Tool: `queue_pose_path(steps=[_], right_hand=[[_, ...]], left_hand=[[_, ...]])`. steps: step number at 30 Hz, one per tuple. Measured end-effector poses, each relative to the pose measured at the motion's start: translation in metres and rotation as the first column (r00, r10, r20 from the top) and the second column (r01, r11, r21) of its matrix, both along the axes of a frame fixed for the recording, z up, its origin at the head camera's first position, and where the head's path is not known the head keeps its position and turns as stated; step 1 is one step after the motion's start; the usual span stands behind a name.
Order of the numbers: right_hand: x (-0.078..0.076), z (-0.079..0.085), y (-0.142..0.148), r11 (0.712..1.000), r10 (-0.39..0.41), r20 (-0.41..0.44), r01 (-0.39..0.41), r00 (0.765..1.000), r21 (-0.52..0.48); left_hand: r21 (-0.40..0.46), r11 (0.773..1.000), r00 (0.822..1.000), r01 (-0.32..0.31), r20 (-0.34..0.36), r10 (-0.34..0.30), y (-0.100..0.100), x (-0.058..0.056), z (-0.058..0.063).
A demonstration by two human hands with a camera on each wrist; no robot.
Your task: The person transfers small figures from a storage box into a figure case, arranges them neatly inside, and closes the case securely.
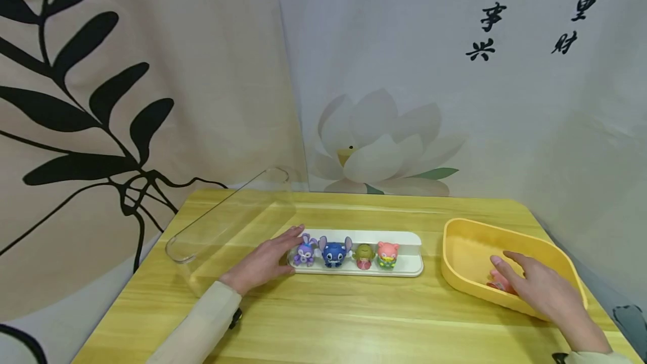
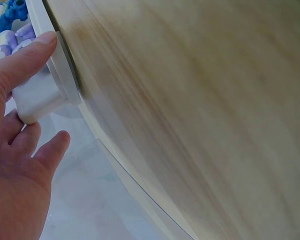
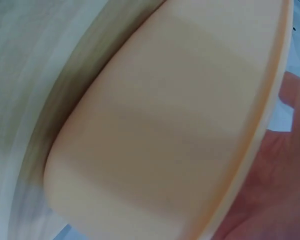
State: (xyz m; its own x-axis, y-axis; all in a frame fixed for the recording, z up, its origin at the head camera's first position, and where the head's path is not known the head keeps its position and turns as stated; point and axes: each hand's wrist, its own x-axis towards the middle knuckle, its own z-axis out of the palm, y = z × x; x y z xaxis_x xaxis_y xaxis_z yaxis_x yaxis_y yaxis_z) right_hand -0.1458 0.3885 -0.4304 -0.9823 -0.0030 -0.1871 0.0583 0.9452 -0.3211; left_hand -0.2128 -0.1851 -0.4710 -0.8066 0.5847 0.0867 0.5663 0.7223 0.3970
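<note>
Left hand (image 1: 267,258): holds the near end of the white stand (image 1: 410,264), thumb over the front edge, other fingers round the end. Four toys in a row on it, going out from that hand: purple (image 1: 305,251), blue (image 1: 334,253), green (image 1: 364,256), pink-and-green (image 1: 387,255). Purple sits right by the fingers.

Right hand (image 1: 548,291): over the yellow tray (image 1: 467,249), thumb and index spread wide, nothing seen held. Pink toy (image 1: 497,281) in tray, just below the thumb, partly hidden; can't tell if they touch. Right wrist view shows mostly tray wall.

Clear cover (image 1: 235,232): left of and beyond left hand, on the table (image 1: 364,319). Backdrop (image 1: 531,128) beyond both hands: leaves, flower, black characters.
</note>
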Motion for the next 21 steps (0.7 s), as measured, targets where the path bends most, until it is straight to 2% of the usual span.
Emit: queue_pose_path(steps=[7,14,21], right_hand=[[-0.0023,-0.001,-0.0002,1.0,0.018,0.084,-0.018,0.996,0.0],[-0.0041,-0.0048,-0.0014,0.997,0.072,0.058,-0.07,0.996,-0.028],[-0.0077,-0.0051,-0.0096,0.992,0.09,0.002,-0.089,0.996,-0.092]], left_hand=[[-0.01,1.0,1.0,0.006,0.001,-0.006,0.0023,-0.0014,-0.0012],[-0.002,1.0,1.0,-0.004,0.011,0.004,0.0023,-0.0007,-0.0006],[0.009,1.0,1.0,-0.008,0.018,0.008,0.0006,0.0013,0.0004]])
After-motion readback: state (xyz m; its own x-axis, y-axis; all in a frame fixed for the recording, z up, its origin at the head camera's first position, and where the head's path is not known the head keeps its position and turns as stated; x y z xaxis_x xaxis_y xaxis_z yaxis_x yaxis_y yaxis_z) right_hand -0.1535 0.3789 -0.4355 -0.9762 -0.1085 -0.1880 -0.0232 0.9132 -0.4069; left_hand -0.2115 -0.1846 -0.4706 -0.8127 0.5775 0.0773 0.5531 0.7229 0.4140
